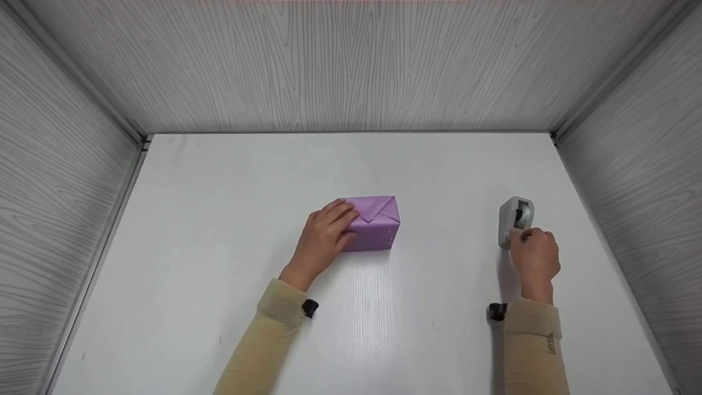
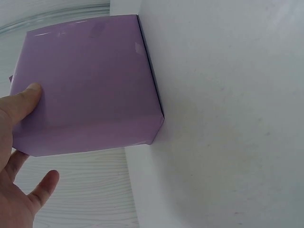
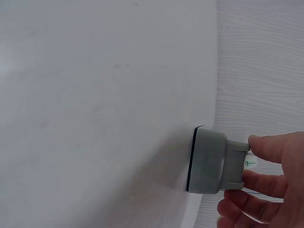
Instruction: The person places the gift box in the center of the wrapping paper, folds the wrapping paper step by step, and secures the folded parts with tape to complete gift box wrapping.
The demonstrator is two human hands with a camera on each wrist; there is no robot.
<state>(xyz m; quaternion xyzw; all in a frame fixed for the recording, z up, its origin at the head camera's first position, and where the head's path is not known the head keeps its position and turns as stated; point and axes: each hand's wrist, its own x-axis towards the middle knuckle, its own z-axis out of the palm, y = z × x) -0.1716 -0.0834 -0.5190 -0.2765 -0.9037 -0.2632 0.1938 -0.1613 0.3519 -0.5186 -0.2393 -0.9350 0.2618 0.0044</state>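
Observation:
A box wrapped in purple paper (image 1: 373,236) stands on the table, its top showing folded, pointed flaps. My left hand (image 1: 323,236) holds its left end, the fingers over the top and the thumb (image 2: 28,99) against the near side. To the right stands a grey tape dispenser (image 1: 507,219) with a roll of clear tape (image 1: 525,213) in it. My right hand (image 1: 535,255) is at the dispenser's front end. Its thumb (image 3: 268,147) and index finger pinch at the toothed cutter (image 3: 244,166), where the tape end is barely visible.
The white table (image 1: 236,181) is enclosed by grey wood-grain panels (image 1: 351,66) at the back and both sides. Between the box and the dispenser lies a stretch of bare tabletop.

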